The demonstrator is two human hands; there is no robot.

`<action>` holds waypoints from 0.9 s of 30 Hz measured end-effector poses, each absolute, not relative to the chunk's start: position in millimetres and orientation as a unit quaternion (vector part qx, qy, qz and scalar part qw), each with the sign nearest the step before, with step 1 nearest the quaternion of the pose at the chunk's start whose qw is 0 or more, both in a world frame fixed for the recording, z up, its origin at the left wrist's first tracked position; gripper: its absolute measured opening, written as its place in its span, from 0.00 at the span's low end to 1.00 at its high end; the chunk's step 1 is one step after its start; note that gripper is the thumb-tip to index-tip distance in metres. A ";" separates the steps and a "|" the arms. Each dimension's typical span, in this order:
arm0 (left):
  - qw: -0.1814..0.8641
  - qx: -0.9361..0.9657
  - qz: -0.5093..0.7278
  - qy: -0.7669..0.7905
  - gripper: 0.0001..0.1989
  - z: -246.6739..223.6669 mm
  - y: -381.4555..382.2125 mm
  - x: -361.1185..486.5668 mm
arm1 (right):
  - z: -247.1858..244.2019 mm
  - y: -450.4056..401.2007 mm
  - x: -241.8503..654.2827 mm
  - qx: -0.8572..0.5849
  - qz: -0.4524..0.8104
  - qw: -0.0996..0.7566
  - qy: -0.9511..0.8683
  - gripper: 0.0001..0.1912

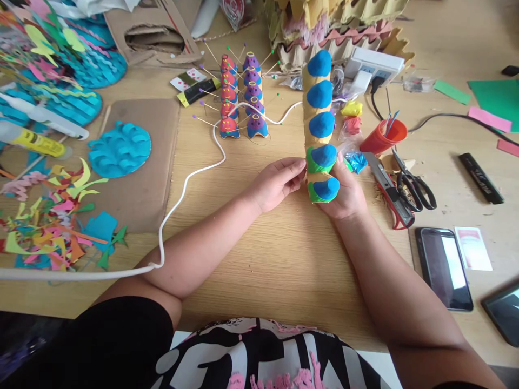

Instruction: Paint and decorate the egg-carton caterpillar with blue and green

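A strip of egg carton [310, 129] is held upright above the table, its several bumps topped with blue clay; the lowest two also carry green clay. My right hand [346, 192] grips its lower end from the right and behind. On its lower left edge, my left hand [281, 181] pinches with thumb and curled fingers. Farther back stand two finished-looking strips, one red and blue [229, 102], one purple and blue [254, 102], with pins sticking out.
A white cable [184, 189] crosses the table and my left forearm. Cut paper [57, 227] and cardboard [162, 162] lie left. Right are a red cup [383, 138], cutter [389, 189], scissors [413, 186] and phone [444, 267]. Egg cartons [348, 32] are stacked behind.
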State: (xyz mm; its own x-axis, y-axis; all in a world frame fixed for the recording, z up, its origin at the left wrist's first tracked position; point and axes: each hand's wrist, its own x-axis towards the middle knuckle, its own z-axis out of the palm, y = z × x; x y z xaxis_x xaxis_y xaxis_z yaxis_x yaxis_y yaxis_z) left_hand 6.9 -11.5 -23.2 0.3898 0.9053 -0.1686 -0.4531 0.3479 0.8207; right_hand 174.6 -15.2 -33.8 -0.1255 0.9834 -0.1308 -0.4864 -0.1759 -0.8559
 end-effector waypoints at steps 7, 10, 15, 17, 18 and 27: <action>0.712 0.381 0.488 0.331 0.26 -29.3 -12.5 8.5 | -37.1 -13.8 174.7 -0.383 0.667 0.544 -0.336 0.27; 0.693 0.395 0.498 0.341 0.24 -30.8 -13.0 8.4 | -36.2 -14.4 175.0 -0.375 0.675 0.541 -0.334 0.26; 0.669 0.411 0.523 0.331 0.21 -34.5 -12.8 7.5 | -40.9 -11.0 177.4 -0.354 0.675 0.532 -0.369 0.26; 0.666 0.411 0.529 0.328 0.21 -35.2 -12.4 7.5 | -40.9 -11.2 177.2 -0.352 0.668 0.535 -0.380 0.23; 0.666 0.411 0.529 0.327 0.22 -35.3 -12.0 7.7 | -39.7 -12.2 176.6 -0.352 0.667 0.540 -0.375 0.21; 0.675 0.400 0.532 0.318 0.26 -32.1 -9.8 9.4 | -28.0 -21.7 172.0 -0.326 0.703 0.549 -0.312 0.12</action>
State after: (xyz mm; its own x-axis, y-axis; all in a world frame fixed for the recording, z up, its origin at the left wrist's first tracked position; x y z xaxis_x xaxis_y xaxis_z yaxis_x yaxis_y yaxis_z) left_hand 9.4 -9.8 -32.1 0.2321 0.9727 -0.0049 -0.4637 0.1151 0.8785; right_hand 172.0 -21.7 -28.0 -0.1847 0.9759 -0.1164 -0.5683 -0.2027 -0.7975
